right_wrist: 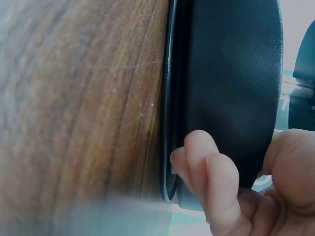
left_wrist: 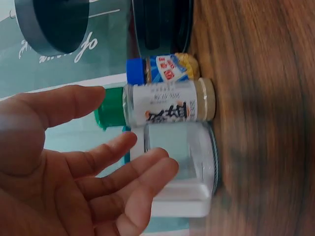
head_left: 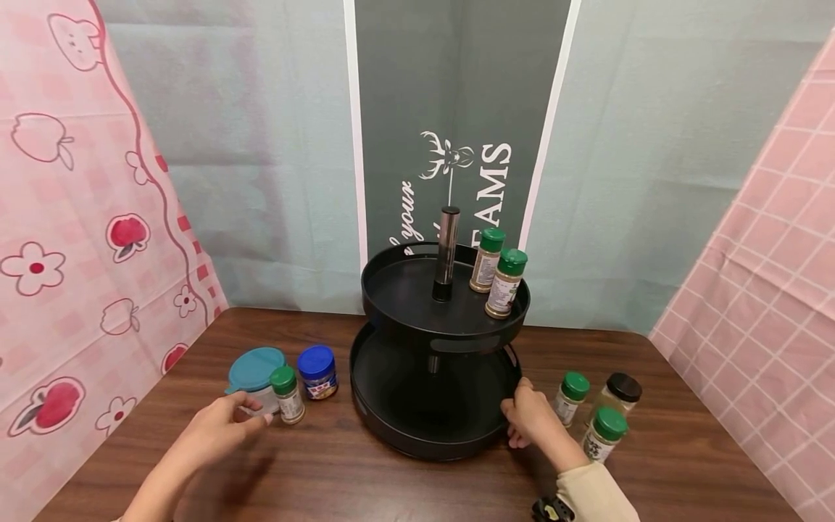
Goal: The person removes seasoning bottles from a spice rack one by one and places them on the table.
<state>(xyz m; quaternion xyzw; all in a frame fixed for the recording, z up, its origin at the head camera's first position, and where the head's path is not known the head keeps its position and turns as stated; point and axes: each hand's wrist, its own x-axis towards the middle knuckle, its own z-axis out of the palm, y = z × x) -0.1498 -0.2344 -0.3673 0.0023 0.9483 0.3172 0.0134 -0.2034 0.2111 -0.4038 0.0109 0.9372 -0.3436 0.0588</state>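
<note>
A black two-tier round rack (head_left: 437, 428) with a metal center post stands mid-table. My right hand (head_left: 530, 415) grips the right rim of its lower tier, thumb at the top edge and curled fingers (right_wrist: 221, 187) against the outer wall. On the left, my left hand (head_left: 218, 429) is spread beside a green-capped spice jar (head_left: 289, 399), its fingertips close to the jar with nothing held. In the left wrist view, the thumb overlaps the jar's green cap (left_wrist: 112, 107). Behind that jar sits a clear container (head_left: 256, 371) with a teal lid.
A blue-lidded jar (head_left: 318, 373) stands between the left jar and the rack. Two green-capped jars, one front (head_left: 505, 286) and one behind (head_left: 487, 261), stand on the upper tier. Right of my right hand are two green-capped jars (head_left: 570, 399) and a black-capped jar (head_left: 620, 395).
</note>
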